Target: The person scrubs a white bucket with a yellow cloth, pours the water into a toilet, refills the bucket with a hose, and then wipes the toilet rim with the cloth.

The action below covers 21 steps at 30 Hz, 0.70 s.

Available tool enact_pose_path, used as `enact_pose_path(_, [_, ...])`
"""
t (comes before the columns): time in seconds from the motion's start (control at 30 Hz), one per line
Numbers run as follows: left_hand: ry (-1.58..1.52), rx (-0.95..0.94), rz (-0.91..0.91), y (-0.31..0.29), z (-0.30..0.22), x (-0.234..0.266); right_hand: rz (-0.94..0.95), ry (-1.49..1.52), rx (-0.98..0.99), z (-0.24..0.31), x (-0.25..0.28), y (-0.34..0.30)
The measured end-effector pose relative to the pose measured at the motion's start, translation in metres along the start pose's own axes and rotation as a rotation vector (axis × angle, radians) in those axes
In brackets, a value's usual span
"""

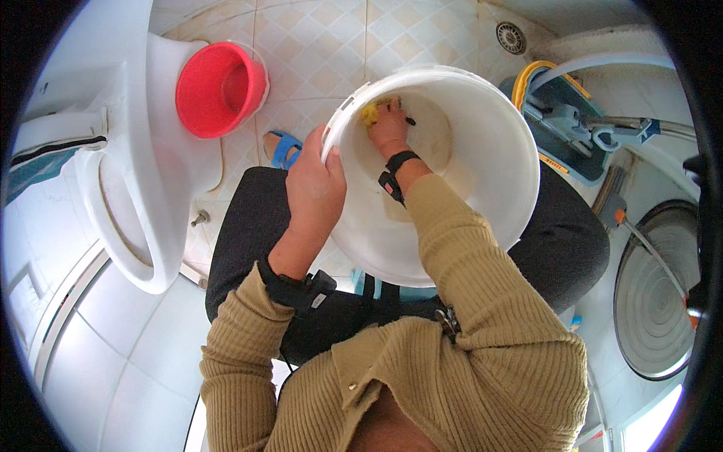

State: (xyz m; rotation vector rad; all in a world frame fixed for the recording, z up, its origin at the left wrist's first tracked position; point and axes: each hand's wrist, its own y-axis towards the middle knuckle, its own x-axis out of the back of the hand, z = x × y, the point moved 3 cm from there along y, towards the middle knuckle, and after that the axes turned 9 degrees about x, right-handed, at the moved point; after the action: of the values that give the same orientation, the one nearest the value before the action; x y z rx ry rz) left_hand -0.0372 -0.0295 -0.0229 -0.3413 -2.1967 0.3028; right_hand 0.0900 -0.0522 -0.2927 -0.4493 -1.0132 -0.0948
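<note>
A large white bucket (489, 162) is tilted between my knees, its mouth toward me. The fingers of my left hand (316, 192) are closed over its left rim, thumb on the near side. My right hand (388, 126) reaches deep inside and presses a yellow sponge (370, 114) against the bottom near the left wall. Something dark shows beside those fingers, too small to make out. A cloudy, brownish patch marks the bottom of the bucket. Both wrists wear black straps.
A red bucket (197, 90) stands at the left by the white toilet (167, 226). A grey mop bucket (580, 162) with mop handle is at the right, near a floor drain (511, 37). A round grey lid-like disc (655, 301) leans further right. My foot wears a blue sandal (284, 149).
</note>
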Motion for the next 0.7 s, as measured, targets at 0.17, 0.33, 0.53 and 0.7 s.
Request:
enact_pose_path(0.17, [-0.018,0.025,0.004,-0.002,0.000,0.000,0.159,-0.029,-0.026,-0.010,0.010,0.017])
enact_pose_path(0.33, [-0.009,0.021,-0.010,-0.001,-0.001,0.001,0.272,-0.165,0.238,0.010,-0.001,-0.001])
enact_pose_path(0.53, [-0.007,-0.011,-0.019,-0.001,-0.001,0.001,0.306,0.005,0.344,-0.003,-0.008,-0.006])
enact_pose_path(0.7, [-0.030,0.041,0.014,-0.001,0.001,0.000,0.203,-0.012,0.133,-0.023,0.005,0.015])
